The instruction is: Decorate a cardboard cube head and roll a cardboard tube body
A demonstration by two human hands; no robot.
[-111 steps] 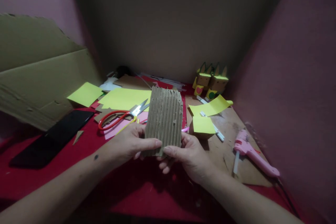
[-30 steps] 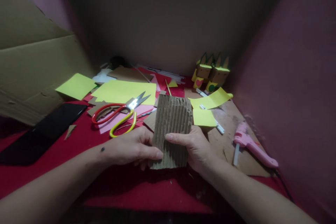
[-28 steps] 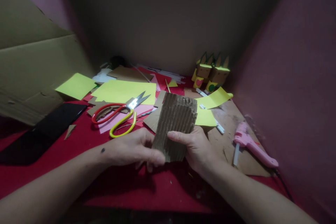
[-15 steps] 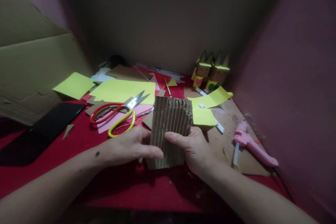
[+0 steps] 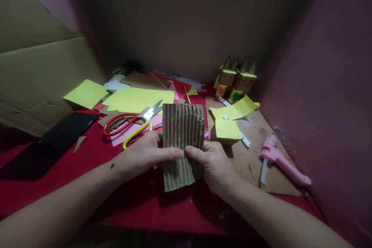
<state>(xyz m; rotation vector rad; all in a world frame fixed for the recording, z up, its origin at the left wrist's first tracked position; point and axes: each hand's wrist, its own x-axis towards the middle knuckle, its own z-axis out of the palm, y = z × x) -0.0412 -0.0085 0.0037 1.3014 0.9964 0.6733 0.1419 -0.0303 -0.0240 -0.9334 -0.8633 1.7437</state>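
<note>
Between my two hands is a piece of corrugated cardboard [image 5: 183, 131], its ridges running up and down and its upper right corner ragged. My left hand [image 5: 148, 150] grips its left edge, thumb across the front. On the right edge, my right hand [image 5: 215, 162] holds it the same way, the two thumb tips almost meeting. The other fingers are hidden behind the piece. Scissors [image 5: 139, 118] with one red and one yellow handle lie just beyond my left hand, blades part open.
A pink glue gun [image 5: 283, 161] rests on a brown board [image 5: 247, 166] at the right. Yellow paper [image 5: 139, 99] lies behind the scissors. Two small cardboard figures [image 5: 236, 79] stand at the back. A black phone-like slab [image 5: 49, 147] and a large cardboard sheet [image 5: 43, 73] are at left.
The cardboard has shifted slightly left and turned more upright. My left thumb has moved up and right across its face, close to the right thumb.
</note>
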